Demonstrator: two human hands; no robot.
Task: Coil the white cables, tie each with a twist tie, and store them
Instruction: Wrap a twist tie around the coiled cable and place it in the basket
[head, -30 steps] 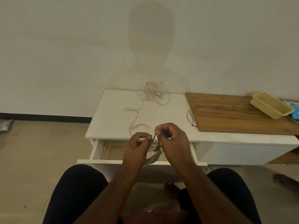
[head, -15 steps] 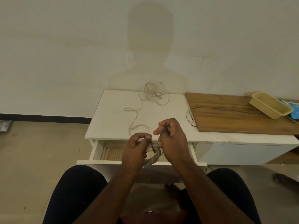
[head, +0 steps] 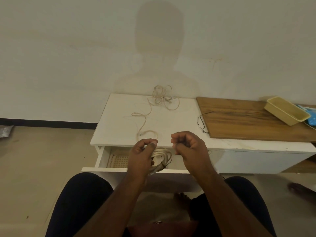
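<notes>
A low white tabletop [head: 119, 127] stands against the pale wall, with a brown wooden board [head: 248, 120] lying across its right part. Under the tabletop's front edge a white drawer [head: 104, 169] is pulled out, and a cream plastic lattice basket [head: 118, 160] sits inside it. On the far right of the board rests a yellow rectangular plastic tray [head: 287, 111]. A loose, tangled white cable [head: 162, 98] sprawls from the back of the tabletop toward its front edge. A thin black cord [head: 201, 121] lies at the board's left edge.

Over the open drawer, the left hand [head: 142, 158] holds a coiled white cable [head: 162, 155], its fingers curled round the loops and thumb pressed on top. A dark twist tie [head: 162, 164] circles the coil, its ends sticking out toward the person. The right hand [head: 189, 146] hovers just beside the coil, apart from it, fingers curled in with nothing visibly between them.
</notes>
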